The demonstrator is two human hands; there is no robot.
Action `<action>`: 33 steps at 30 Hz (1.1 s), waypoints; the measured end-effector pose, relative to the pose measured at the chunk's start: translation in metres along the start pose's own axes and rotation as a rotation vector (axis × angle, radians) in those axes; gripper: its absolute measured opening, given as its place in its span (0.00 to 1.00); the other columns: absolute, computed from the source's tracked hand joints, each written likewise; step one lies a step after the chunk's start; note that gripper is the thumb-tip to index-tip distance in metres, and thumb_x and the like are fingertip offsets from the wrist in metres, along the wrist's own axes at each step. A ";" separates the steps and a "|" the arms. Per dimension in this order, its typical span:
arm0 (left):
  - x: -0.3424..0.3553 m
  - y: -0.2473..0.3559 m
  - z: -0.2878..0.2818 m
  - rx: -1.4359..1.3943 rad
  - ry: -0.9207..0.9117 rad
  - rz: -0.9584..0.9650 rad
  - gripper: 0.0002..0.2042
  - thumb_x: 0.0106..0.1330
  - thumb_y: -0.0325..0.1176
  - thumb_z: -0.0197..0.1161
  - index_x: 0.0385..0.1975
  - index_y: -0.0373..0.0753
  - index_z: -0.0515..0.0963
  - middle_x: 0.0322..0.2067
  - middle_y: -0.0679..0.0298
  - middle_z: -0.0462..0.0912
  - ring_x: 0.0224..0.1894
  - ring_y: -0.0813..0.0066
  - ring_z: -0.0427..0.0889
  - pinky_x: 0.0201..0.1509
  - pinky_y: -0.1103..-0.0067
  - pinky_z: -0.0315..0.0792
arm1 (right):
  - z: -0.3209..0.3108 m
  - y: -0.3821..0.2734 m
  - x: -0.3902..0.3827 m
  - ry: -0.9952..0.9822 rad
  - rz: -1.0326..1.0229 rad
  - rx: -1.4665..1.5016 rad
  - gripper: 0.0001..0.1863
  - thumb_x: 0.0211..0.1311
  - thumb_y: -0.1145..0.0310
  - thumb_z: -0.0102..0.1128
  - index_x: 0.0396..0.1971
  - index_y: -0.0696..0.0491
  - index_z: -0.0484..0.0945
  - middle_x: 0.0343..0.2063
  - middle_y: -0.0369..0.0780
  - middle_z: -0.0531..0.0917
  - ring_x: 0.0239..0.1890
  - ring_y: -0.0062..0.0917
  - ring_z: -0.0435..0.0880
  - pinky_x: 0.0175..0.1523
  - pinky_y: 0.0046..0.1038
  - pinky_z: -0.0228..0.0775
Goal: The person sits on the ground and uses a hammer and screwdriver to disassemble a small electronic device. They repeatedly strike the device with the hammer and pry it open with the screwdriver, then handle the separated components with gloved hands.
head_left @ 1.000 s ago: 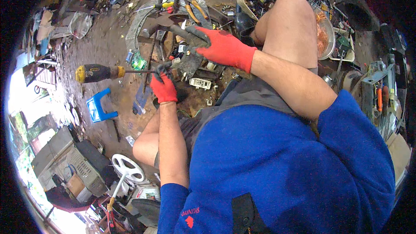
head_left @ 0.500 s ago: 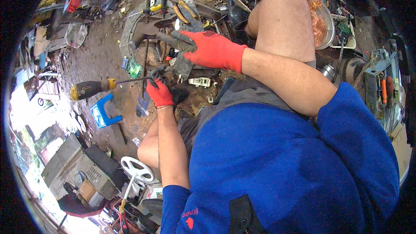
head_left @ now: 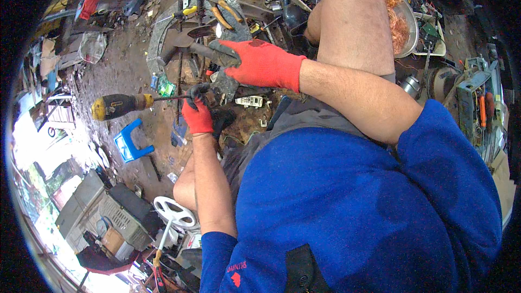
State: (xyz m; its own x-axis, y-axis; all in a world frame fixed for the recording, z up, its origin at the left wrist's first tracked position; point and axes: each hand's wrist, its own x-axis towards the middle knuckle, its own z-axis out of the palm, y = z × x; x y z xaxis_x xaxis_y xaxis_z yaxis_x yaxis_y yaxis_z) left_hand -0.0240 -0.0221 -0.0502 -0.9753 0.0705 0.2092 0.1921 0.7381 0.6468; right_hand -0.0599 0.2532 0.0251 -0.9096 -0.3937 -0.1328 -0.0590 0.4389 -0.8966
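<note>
While the left hand (head_left: 198, 114) pinches the screwdriver (head_left: 140, 102) by its shaft, left of the white handset (head_left: 249, 101), seemingly for steadiness, the right hand (head_left: 263, 64) wraps its grip round the hammer's (head_left: 202, 50) handle beyond that handset, leaving the head free.

Held a black-and-yellow screwdriver (head_left: 120, 106) by its shaft (head_left: 169, 97) in the red-gloved left hand (head_left: 198, 113); gripped a hammer (head_left: 199, 49) by its handle (head_left: 213, 54) in the red-gloved right hand (head_left: 259, 64).
</note>
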 end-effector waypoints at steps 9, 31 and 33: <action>0.003 0.004 -0.001 0.027 -0.099 -0.024 0.13 0.68 0.36 0.49 0.43 0.35 0.76 0.38 0.55 0.82 0.42 0.61 0.81 0.46 0.72 0.72 | 0.002 0.001 -0.001 0.064 0.023 -0.028 0.35 0.56 0.53 0.55 0.63 0.51 0.61 0.47 0.53 0.78 0.50 0.45 0.77 0.56 0.36 0.68; -0.007 -0.019 -0.004 0.003 0.024 0.128 0.19 0.55 0.33 0.62 0.48 0.41 0.73 0.39 0.52 0.79 0.42 0.52 0.77 0.46 0.66 0.73 | -0.103 -0.199 -0.081 0.126 -0.336 0.137 0.35 0.56 0.69 0.57 0.64 0.59 0.57 0.56 0.43 0.71 0.55 0.28 0.74 0.58 0.30 0.64; -0.008 -0.014 -0.009 0.038 -0.009 0.095 0.20 0.56 0.34 0.62 0.49 0.41 0.72 0.39 0.53 0.79 0.42 0.52 0.77 0.46 0.66 0.73 | -0.099 -0.191 -0.086 0.107 -0.377 -0.020 0.35 0.58 0.69 0.57 0.65 0.57 0.56 0.45 0.41 0.75 0.41 0.23 0.76 0.42 0.24 0.68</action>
State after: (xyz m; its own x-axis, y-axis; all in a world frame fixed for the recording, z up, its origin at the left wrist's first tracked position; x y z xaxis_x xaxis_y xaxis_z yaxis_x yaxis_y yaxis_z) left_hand -0.0177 -0.0387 -0.0545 -0.9540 0.1468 0.2615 0.2793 0.7526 0.5963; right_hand -0.0115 0.2830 0.2495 -0.8601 -0.4444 0.2505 -0.4048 0.2957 -0.8653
